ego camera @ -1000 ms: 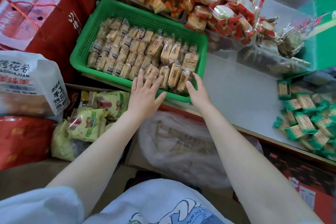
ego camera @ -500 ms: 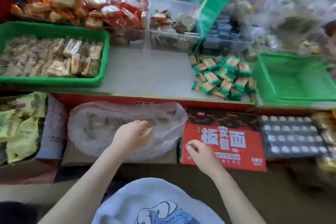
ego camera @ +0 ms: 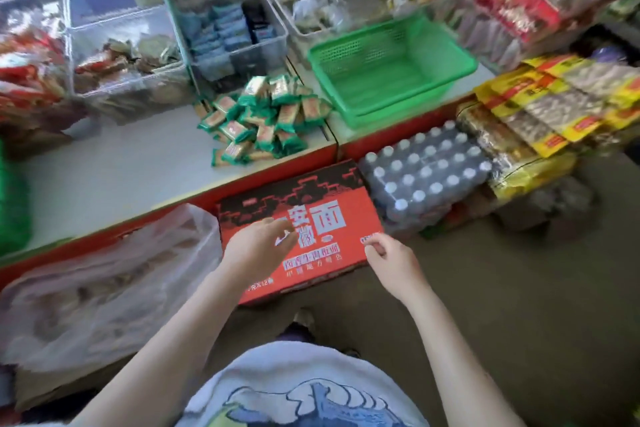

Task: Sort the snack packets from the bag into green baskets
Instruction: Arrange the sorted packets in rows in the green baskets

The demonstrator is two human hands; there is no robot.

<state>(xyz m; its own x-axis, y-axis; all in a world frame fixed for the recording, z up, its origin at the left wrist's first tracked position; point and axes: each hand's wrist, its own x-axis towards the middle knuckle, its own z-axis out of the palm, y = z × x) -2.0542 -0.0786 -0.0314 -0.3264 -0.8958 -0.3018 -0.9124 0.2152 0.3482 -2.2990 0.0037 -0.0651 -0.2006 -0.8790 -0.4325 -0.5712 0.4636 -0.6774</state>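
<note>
Head view: green-wrapped snack packets (ego camera: 265, 120), small crinkled foil pillows with orange-red labels, heaped loose on the smooth pale shelf (ego camera: 114, 177), just left of an empty green basket (ego camera: 391, 66). Basket of perforated plastic, rectangular, rim flared, slightly tilted, floor bare. Translucent plastic bag (ego camera: 104, 288) slumped below the shelf edge at lower left, thin and wrinkled, tan packets dimly visible inside; their kind too blurred to tell.

Left hand (ego camera: 258, 248) above the glossy red-and-black cardboard carton (ego camera: 304, 218), fingers loosely bent, holding nothing. Right hand (ego camera: 389, 260) at the carton's right near corner, fingers lightly curled, thumb near the fingertips, apparently empty, though motion blur leaves that uncertain. Whether either hand touches the carton: cannot tell.

Shrink-wrapped pack of white-capped bottles (ego camera: 426, 173) just right of the carton, then flat yellow bags (ego camera: 540, 107) with a speckled pattern. Clear rigid bins (ego camera: 228, 28) behind the packets, filled with wrapped sweets.

Compared with half a second ago: view swung rightward, the filled green basket on the left almost out of frame, only a green sliver at the left edge. Left hand shifted off the plastic bag and over to the carton; right hand moved along the carton toward its right corner. Empty basket and bottle pack now nearer the centre.
</note>
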